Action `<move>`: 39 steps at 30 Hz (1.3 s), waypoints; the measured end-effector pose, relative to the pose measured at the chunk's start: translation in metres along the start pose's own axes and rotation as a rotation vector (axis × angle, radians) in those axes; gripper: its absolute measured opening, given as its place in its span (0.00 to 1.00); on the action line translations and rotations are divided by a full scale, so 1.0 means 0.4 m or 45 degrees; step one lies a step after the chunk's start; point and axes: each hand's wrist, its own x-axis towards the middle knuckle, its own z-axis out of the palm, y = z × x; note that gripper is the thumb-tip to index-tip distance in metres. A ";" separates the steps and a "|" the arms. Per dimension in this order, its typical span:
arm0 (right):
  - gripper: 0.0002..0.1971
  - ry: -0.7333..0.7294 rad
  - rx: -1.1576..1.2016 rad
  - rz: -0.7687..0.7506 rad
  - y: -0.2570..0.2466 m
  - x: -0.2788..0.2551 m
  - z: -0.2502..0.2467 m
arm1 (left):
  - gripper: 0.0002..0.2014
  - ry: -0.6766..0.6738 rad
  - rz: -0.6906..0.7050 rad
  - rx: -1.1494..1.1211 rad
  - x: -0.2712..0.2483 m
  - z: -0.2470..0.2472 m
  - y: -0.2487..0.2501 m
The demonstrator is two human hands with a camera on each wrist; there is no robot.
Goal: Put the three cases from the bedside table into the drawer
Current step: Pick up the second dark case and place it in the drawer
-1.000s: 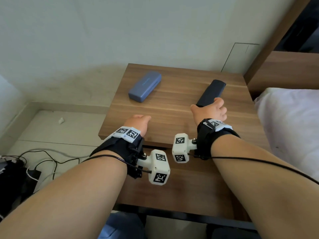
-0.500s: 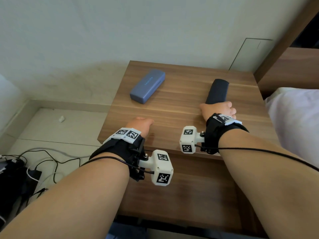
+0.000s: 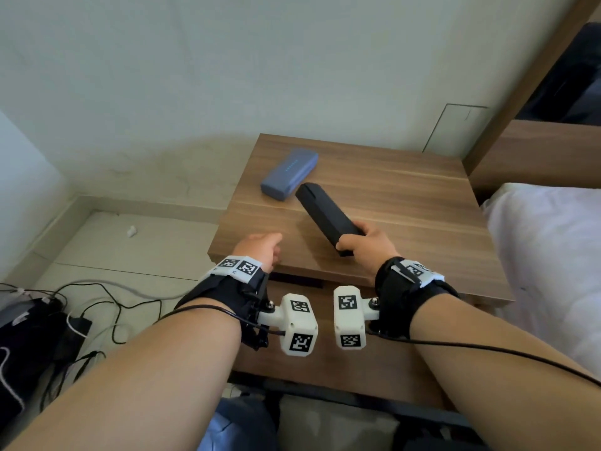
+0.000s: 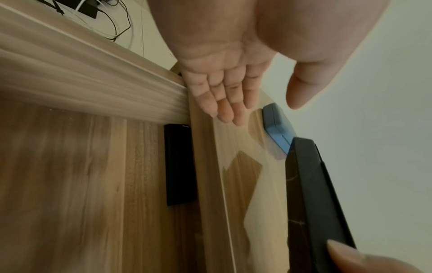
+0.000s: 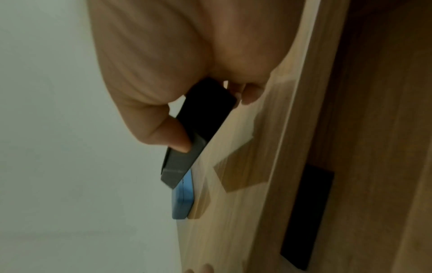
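My right hand (image 3: 359, 240) grips the near end of a long black case (image 3: 325, 214) and holds it lifted above the wooden bedside table (image 3: 406, 203), its far end pointing toward the blue case. The right wrist view shows thumb and fingers wrapped round the black case (image 5: 201, 127). A blue case (image 3: 289, 174) lies flat at the table's back left and shows again as the blue case (image 4: 277, 129). My left hand (image 3: 260, 250) hovers open over the table's front left edge, fingers (image 4: 224, 103) straight and holding nothing. The drawer front (image 3: 325, 346) below has a dark handle slot (image 4: 178, 164).
A white bed (image 3: 546, 262) lies close on the right, with a wooden headboard (image 3: 536, 151) behind it. Black cables (image 3: 81, 307) and dark gear lie on the floor at the left. The wall stands just behind the table.
My right hand closed on the black case at the right of the table, lifted it and swung it left toward the middle. My left hand stayed by the front left edge.
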 end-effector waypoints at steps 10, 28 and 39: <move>0.34 -0.375 -0.213 -0.088 0.041 -0.094 0.024 | 0.16 0.019 -0.122 -0.266 -0.088 -0.057 -0.057; 0.17 -0.395 0.142 0.425 0.225 -0.062 0.039 | 0.24 0.087 -0.287 -0.329 -0.012 -0.057 -0.186; 0.18 -0.157 0.009 0.480 0.317 0.031 0.072 | 0.25 0.011 -0.312 -0.072 0.077 -0.016 -0.239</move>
